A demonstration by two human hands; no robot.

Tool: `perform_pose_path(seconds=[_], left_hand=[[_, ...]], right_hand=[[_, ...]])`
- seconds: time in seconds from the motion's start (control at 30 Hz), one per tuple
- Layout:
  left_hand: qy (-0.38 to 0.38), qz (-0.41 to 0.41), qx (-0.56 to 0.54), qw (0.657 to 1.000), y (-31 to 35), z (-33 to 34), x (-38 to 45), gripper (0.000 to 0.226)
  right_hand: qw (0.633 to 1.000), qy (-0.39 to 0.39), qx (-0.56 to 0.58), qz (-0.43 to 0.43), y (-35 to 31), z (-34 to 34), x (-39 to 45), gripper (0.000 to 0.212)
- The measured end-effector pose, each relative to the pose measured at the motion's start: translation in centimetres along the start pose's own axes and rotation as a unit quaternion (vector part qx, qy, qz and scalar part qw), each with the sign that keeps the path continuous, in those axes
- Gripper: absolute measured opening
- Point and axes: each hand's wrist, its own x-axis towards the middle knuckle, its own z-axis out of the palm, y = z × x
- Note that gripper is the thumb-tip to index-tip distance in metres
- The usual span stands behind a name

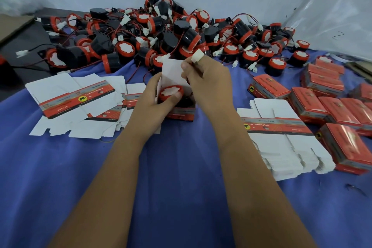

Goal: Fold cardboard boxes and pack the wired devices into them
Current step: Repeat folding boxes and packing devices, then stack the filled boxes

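On the blue tabletop (181, 167), the left hand (155, 96) grips a red-capped horn (171, 92) inside an open box (181, 110); the right hand (207, 78) pinches its white flap (171, 70).

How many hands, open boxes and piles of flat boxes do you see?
Hands: 2, left hand and right hand
Open box: 1
Piles of flat boxes: 2, left pile and right pile
Total: 5
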Motion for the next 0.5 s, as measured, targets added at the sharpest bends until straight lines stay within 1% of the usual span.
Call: perform_pose_path(seconds=[0.07, 0.13, 0.17, 0.23, 0.27, 0.33, 0.4, 0.5], left_hand=[[0.006, -0.004, -0.013, 1.000, 0.0, -0.1, 0.0, 0.046], [0.008, -0.019, -0.024, 1.000, 0.0, 0.0, 0.1, 0.048], [0.006, -0.028, -0.024, 0.999, 0.0, 0.1, 0.1, 0.049], [0.003, -0.038, -0.009, 0.999, -0.1, 0.4, 0.2, 0.054], [0.004, -0.039, 0.001, 0.999, -0.2, 0.5, 0.3, 0.055], [0.010, -0.045, 0.007, 0.999, -0.4, 0.6, 0.5, 0.054], [0.014, -0.053, 0.010, 0.998, -0.6, 0.6, 0.6, 0.053], [0.016, -0.050, 0.018, 0.998, -0.5, 0.6, 0.7, 0.053]], right_hand=[[0.998, -0.016, -0.052, -0.026, 0.6, -0.2, -0.1, 0.017], [0.989, -0.026, -0.119, -0.087, 1.1, -0.5, -0.3, 0.014], [0.983, -0.028, -0.152, -0.103, 1.0, -0.6, -0.4, 0.012], [0.979, -0.021, -0.178, -0.096, 0.8, -0.7, -1.1, 0.015], [0.986, -0.025, -0.141, -0.080, 0.7, -0.6, -1.4, 0.016], [0.999, -0.046, 0.016, -0.011, 0.0, -0.9, -1.9, 0.019], [0.984, -0.070, 0.155, 0.057, -0.2, -1.5, -1.8, 0.031], [0.974, -0.059, 0.198, 0.094, 0.1, -1.7, -1.6, 0.031]])
